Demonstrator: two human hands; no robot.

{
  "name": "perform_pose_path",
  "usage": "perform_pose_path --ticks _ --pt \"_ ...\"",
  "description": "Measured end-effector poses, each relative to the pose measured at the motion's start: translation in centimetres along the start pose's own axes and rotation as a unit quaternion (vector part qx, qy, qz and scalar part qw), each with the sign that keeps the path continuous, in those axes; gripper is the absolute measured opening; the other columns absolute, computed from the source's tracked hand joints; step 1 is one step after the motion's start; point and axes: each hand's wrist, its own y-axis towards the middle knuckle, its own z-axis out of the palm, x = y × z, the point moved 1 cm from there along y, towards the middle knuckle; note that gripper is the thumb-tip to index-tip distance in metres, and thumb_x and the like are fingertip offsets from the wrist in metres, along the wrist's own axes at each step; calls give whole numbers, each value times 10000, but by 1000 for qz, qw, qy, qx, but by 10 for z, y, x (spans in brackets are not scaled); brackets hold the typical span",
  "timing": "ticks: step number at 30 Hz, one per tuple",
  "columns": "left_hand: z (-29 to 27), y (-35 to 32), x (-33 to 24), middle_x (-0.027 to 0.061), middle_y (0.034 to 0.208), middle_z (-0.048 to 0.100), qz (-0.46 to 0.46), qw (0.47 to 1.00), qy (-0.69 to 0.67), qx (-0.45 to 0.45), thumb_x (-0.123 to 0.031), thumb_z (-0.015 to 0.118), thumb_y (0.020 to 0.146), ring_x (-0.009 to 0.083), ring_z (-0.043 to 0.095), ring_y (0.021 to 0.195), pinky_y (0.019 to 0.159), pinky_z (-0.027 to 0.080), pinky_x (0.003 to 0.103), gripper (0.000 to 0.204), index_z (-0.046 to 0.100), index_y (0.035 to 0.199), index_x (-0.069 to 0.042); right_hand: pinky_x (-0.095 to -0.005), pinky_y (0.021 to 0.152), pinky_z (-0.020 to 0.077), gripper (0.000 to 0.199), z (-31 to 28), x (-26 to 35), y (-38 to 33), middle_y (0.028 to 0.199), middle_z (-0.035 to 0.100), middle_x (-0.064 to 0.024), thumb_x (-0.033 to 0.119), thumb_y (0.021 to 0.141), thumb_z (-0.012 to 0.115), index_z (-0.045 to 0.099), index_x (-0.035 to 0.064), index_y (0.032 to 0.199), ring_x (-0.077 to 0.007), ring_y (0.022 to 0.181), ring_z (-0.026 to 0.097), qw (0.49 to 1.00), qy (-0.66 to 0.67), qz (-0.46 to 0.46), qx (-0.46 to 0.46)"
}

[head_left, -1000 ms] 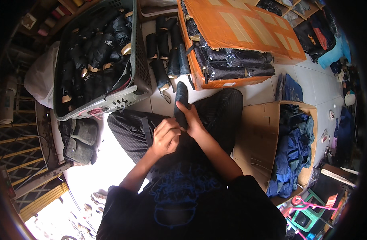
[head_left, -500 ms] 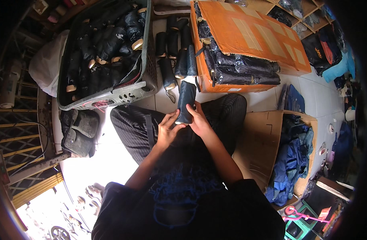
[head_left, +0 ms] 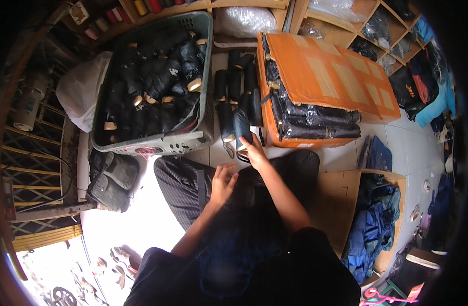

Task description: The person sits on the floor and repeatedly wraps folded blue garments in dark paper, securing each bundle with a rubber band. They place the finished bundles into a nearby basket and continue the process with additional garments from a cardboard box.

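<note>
dark bundle (head_left: 240, 125) | cylindrical, pale near end | right hand (head_left: 255, 154) gripping

Right fingers (head_left: 250, 147) hold a dark bundle (head_left: 241, 126) between basket (head_left: 206, 115) and orange box (head_left: 325, 66).

There are one left hand (head_left: 223, 184), one right hand (head_left: 254, 153), one plastic basket (head_left: 188, 141), one orange carton (head_left: 331, 66), one open brown box (head_left: 341, 184), and at least six dark rolls (head_left: 221, 85) between basket and carton; the basket's own overlap too much to count.
</note>
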Motion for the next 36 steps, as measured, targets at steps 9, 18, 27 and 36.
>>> perform_pose_path --ticks 9,18,27,36 --pt "-22 1 1 130 983 629 -51 998 -4 35 -68 619 858 243 650 813 688 524 330 207 623 1061 -32 -261 474 463 129 1 -29 61 945 614 -48 93 929 549 563 81 1056 -151 655 620 977 -189 -70 -71" --pt "10 97 55 190 1373 380 73 959 267 62 -151 664 775 394 384 1243 987 407 453 629 417 1353 -140 -437 814 466 209 -14 -25 53 975 599 -194 59 820 589 601 50 1028 -398 948 577 808 -519 -273 -54" --pt "39 142 87 191 1531 159 -37 887 422 185 -293 734 731 432 134 1404 1093 336 429 981 116 1493 -328 -470 888 427 422 -10 1 27 1207 472 -169 59 780 604 558 105 1197 -385 1072 477 690 -651 -309 -67" --pt "33 145 86 202 1521 177 -45 883 426 190 -290 737 721 439 192 1386 1042 404 430 945 177 1483 -312 -559 938 369 496 44 65 48 1375 363 -179 155 718 682 565 89 1195 -420 1287 313 590 -713 -338 -172"
